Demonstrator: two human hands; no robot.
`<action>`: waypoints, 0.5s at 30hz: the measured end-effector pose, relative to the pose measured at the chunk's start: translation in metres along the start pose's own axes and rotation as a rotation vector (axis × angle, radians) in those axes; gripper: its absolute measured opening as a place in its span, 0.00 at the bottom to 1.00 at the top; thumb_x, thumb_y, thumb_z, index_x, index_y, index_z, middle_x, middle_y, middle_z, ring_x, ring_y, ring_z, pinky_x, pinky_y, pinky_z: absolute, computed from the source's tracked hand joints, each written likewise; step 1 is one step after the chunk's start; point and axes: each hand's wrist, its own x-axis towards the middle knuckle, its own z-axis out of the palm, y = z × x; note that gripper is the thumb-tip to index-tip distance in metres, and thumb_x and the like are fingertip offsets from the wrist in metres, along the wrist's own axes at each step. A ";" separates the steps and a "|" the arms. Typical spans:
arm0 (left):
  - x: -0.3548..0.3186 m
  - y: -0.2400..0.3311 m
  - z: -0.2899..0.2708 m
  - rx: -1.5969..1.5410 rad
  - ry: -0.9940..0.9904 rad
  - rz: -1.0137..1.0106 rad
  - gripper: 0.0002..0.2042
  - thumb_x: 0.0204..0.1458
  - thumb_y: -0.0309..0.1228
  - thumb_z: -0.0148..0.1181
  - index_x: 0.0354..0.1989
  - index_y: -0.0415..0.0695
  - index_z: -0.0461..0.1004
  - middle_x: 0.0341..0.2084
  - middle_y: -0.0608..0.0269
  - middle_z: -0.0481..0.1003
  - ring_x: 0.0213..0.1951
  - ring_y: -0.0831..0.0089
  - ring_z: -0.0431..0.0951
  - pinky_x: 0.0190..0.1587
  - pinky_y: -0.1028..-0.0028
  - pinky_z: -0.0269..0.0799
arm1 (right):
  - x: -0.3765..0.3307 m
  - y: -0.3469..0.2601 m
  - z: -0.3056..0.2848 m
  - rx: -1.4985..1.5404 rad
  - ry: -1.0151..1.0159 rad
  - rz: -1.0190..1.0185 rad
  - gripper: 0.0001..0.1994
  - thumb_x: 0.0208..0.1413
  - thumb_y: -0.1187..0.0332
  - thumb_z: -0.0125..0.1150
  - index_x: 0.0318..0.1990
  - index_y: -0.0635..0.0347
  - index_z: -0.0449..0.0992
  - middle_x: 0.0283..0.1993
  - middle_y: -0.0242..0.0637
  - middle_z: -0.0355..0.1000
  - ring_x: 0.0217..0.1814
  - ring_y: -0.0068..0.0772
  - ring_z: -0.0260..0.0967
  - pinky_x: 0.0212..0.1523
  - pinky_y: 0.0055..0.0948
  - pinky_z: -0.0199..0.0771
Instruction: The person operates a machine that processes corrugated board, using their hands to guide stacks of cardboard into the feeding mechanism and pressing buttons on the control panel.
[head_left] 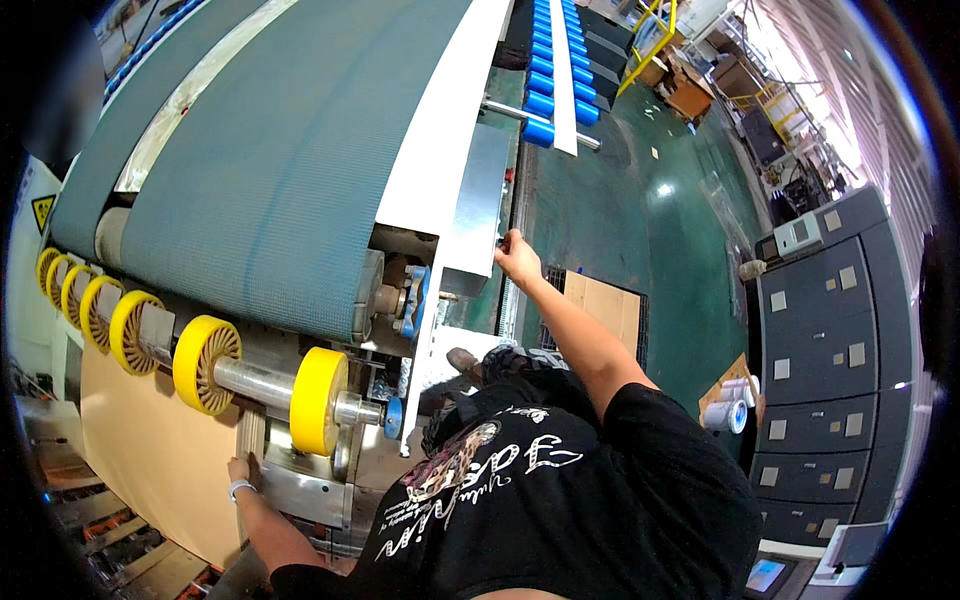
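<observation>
My right hand [518, 259] reaches out to the side edge of a grey metal box [481, 200] on the machine's flank. Its fingers are curled together at that edge; whatever they grip is hidden. Low on the left, my left hand [241, 470], with a white band at the wrist, rests against the right edge of a large brown cardboard sheet [160, 440]. Its thumb and fingers look apart, beside an upright metal guide [252, 432]. Above this hand, yellow ribbed wheels [318, 400] sit on a shiny shaft [258, 381].
A wide blue-green conveyor belt [270, 180] fills the upper left. Blue rollers [540, 104] line a rail ahead. Flat cardboard [603, 308] lies on a dark pallet at my right. Grey cabinets [820, 370] stand far right, near white rolls [724, 416]. Yellow railing [650, 45] rises behind.
</observation>
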 end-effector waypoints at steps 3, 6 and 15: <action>-0.006 0.014 0.002 -0.065 -0.070 -0.008 0.26 0.47 0.42 0.51 0.42 0.25 0.66 0.40 0.32 0.68 0.45 0.44 0.69 0.47 0.61 0.66 | -0.008 -0.010 -0.006 0.021 0.010 0.032 0.22 0.43 0.58 0.56 0.44 0.59 0.62 0.40 0.43 0.69 0.42 0.47 0.68 0.41 0.40 0.66; -0.027 0.042 -0.002 -0.036 -0.096 -0.008 0.25 0.46 0.40 0.50 0.41 0.25 0.66 0.36 0.33 0.70 0.42 0.46 0.71 0.45 0.61 0.67 | -0.011 0.000 -0.009 0.004 0.070 0.024 0.23 0.43 0.59 0.57 0.45 0.60 0.61 0.44 0.45 0.67 0.44 0.47 0.67 0.42 0.40 0.66; -0.066 0.067 -0.013 0.131 -0.081 0.090 0.24 0.48 0.41 0.46 0.39 0.27 0.67 0.38 0.32 0.68 0.43 0.44 0.68 0.47 0.59 0.64 | -0.007 -0.005 -0.010 0.027 0.088 0.041 0.26 0.42 0.58 0.60 0.47 0.60 0.60 0.47 0.44 0.65 0.47 0.46 0.66 0.44 0.40 0.65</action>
